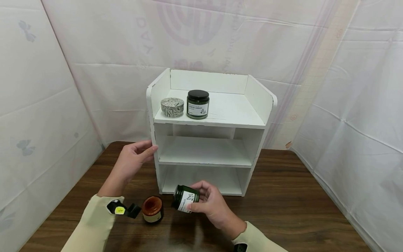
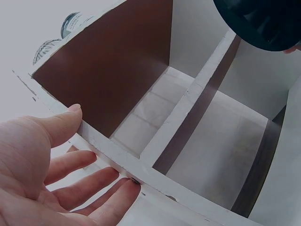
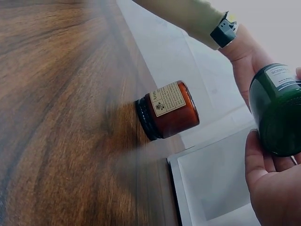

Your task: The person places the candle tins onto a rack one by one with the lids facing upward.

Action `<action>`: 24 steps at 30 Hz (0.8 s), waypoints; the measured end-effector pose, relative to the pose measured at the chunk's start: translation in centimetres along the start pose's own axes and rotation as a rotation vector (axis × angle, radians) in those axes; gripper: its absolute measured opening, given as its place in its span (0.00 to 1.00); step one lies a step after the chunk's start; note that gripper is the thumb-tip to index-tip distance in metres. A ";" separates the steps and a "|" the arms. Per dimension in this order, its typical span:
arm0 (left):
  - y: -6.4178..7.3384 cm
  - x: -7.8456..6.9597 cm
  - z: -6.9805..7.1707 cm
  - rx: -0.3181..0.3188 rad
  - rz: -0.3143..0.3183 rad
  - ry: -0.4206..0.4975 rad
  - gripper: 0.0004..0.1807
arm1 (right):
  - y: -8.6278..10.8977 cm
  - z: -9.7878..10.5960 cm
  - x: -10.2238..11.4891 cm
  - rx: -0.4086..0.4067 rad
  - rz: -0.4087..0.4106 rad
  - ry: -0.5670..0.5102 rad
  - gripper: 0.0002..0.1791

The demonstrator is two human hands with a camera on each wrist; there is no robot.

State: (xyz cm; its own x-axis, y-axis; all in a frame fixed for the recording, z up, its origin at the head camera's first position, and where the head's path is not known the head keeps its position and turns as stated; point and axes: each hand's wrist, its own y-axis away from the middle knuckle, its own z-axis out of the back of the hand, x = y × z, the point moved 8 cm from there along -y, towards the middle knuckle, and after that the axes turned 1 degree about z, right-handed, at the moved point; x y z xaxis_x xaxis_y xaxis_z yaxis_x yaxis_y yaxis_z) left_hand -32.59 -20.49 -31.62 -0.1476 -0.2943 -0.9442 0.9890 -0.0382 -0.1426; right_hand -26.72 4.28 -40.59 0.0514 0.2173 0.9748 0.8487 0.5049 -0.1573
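Note:
My right hand (image 1: pixel 211 203) grips a green glass candle jar (image 1: pixel 188 198) with a white label, fingers behind it and thumb across the front. The jar is tilted on its side above the table, dark lid end to the left and green base toward my palm. My left hand (image 1: pixel 130 160) touches the left side panel of a white three-level shelf (image 1: pixel 204 151), thumb at the front edge and fingertips along the outer face. Between my arms an amber candle jar (image 1: pixel 152 209) stands upside down on the table, its dark lid underneath, as the right wrist view shows.
On the shelf's top level stand a round leaf-patterned tin (image 1: pixel 172 107) and, to its right, a green candle jar with a black lid (image 1: pixel 197 104). The shelf rests on a dark wooden table (image 1: pixel 289 199). Pale sheets (image 1: pixel 110 42) hang behind and on both sides.

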 end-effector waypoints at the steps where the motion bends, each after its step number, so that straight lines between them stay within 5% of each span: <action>1: 0.0 0.0 0.0 0.001 0.001 0.001 0.39 | 0.0 0.0 0.0 0.000 0.002 -0.005 0.27; 24: 0.1 -0.2 0.0 -0.001 0.002 -0.021 0.39 | 0.0 -0.3 0.0 -0.015 0.025 -0.098 0.26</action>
State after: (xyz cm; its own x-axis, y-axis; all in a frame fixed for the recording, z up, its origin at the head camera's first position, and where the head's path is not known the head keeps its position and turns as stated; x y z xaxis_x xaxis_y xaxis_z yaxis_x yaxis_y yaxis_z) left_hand -32.47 -20.41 -31.49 -0.1451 -0.3145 -0.9381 0.9894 -0.0364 -0.1409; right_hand -26.58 4.04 -40.55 0.0217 0.3109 0.9502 0.8556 0.4859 -0.1785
